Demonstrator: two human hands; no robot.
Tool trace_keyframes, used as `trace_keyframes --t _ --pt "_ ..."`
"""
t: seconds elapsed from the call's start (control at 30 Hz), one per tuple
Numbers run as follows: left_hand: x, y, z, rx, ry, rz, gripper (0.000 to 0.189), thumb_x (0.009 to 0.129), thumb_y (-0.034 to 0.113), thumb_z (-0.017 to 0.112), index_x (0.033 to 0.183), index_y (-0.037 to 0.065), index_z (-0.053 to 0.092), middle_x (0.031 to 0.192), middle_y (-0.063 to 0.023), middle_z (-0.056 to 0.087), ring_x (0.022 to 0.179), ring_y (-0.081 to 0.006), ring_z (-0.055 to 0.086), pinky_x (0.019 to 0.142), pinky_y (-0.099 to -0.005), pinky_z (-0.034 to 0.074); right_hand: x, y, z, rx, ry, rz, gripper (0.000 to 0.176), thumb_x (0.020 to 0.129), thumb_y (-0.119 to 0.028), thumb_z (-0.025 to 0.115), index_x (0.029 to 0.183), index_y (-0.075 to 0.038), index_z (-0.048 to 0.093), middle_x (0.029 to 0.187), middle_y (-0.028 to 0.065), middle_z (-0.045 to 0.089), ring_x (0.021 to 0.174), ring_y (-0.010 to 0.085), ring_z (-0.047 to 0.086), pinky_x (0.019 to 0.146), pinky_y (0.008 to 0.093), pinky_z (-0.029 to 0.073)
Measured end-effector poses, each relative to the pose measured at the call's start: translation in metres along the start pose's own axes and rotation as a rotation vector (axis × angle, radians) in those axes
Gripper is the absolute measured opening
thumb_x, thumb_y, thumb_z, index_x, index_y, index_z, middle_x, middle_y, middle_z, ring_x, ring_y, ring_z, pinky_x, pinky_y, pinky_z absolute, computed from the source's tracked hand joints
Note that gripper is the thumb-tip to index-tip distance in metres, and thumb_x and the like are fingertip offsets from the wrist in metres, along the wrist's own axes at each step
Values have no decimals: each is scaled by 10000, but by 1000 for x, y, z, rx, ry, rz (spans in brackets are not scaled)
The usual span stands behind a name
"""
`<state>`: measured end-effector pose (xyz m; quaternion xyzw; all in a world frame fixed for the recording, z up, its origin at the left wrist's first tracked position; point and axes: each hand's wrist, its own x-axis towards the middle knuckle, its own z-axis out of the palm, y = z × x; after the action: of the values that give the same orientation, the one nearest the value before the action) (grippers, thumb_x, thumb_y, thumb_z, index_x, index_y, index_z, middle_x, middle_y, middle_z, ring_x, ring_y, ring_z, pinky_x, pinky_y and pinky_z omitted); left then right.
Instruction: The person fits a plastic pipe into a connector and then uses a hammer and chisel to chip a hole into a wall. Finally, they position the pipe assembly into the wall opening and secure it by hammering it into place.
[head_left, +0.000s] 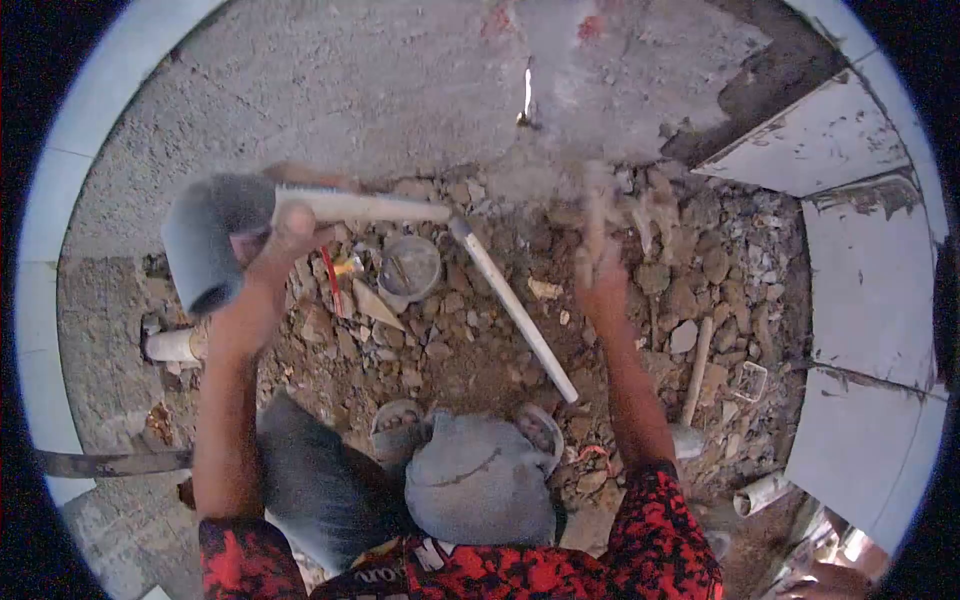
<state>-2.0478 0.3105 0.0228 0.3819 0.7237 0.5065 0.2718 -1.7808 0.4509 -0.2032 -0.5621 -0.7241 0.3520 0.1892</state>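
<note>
Left hand (265, 262): pressed closed around the pipe assembly (372, 207), near the inner side of the large gray elbow (198, 245); thumb across the white pipe.
Pipe assembly: raised above the rubble (640, 345), at left and center; runs from the gray elbow to a small gray joint (459, 228), then slants down and right as a thinner white length (515, 311).
Right hand (603, 277): reaches forward over the rubble, well apart from the pipe assembly; too motion-blurred to make out fairly, so cannot tell whether spread or pinching something.
Round container (409, 270): sits on the rubble below the pipe assembly, just beside a red strip (332, 281) and a pale pointed piece (377, 304).
Pipe stub (172, 346): pokes out at left, below the gray elbow.
Stick (698, 370): lies on the rubble, right of the right forearm.
White tiles (862, 285): line the right side.
</note>
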Motion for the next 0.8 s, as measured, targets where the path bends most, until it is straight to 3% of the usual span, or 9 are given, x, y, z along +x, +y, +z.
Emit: trace_keyframes --t 0.03,0.1,0.17,0.27,0.33,0.5,0.6,0.7,0.8 --pt "0 -4 3 31 -19 -34 398 779 269 574 1035 -9 452 973 -131 544 888 -222 545 762 -341 467 -6 -8 -2 -5 -23 11 333 792 -198 486 1043 7 409 962 267 497 858 404 494 685 405 432" --pt "6 -7 7 89 -54 -65 447 805 343 511 1082 -1 444 1027 -130 529 955 -219 514 846 -332 388 -3 -19 -4 231 441 -315 359 811 -219 460 1092 -4 401 1006 256 495 824 397 503 676 396 436" --pt "12 -6 10 148 -100 -75 507 830 416 449 1128 7 436 1080 -130 514 1023 -216 482 931 -324 308 29 26 35 658 180 -187 351 810 -209 462 1042 54 432 1039 264 471 828 382 527 757 365 421" --pt "13 -12 10 -16 -54 -3 350 770 203 602 1007 -12 460 922 -113 556 853 -203 560 711 -327 507 44 29 60 61 224 -725 362 813 -225 466 1033 60 429 967 277 495 787 382 545 683 373 449" --pt "19 -9 4 -16 -59 45 344 766 200 607 993 -12 461 914 -111 554 845 -200 560 706 -324 507 52 36 76 -238 -101 -117 326 806 -231 474 1013 18 441 872 261 529 782 378 549 652 410 445" --pt "7 -19 0 -38 -13 21 321 750 189 627 939 -14 466 884 -104 548 817 -188 560 685 -313 509 14 -35 0 44 294 -326 294 797 -255 493 956 -11 450 644 205 535 676 382 555 580 439 429" --pt "5 -18 -3 250 -135 -95 465 849 407 416 1107 24 471 1081 -93 519 989 -178 497 903 -307 335 29 -1 28 532 334 -406 306 797 -244 496 972 3 454 707 209 539 686 379 550 589 431 431" --pt "4 -29 -8 142 -101 -103 396 835 351 478 1069 31 497 1054 -93 534 950 -181 519 857 -301 377 55 44 82 -125 150 -497 330 800 -250 494 984 22 461 796 228 538 717 376 546 615 426 437" --pt "6 -17 -4 302 -117 -67 484 856 420 389 1108 15 469 1100 -95 500 1012 -191 481 921 -311 313 41 31 67 -393 -267 -258 356 801 -239 491 1035 26 443 912 238 529 793 354 546 663 421 439"
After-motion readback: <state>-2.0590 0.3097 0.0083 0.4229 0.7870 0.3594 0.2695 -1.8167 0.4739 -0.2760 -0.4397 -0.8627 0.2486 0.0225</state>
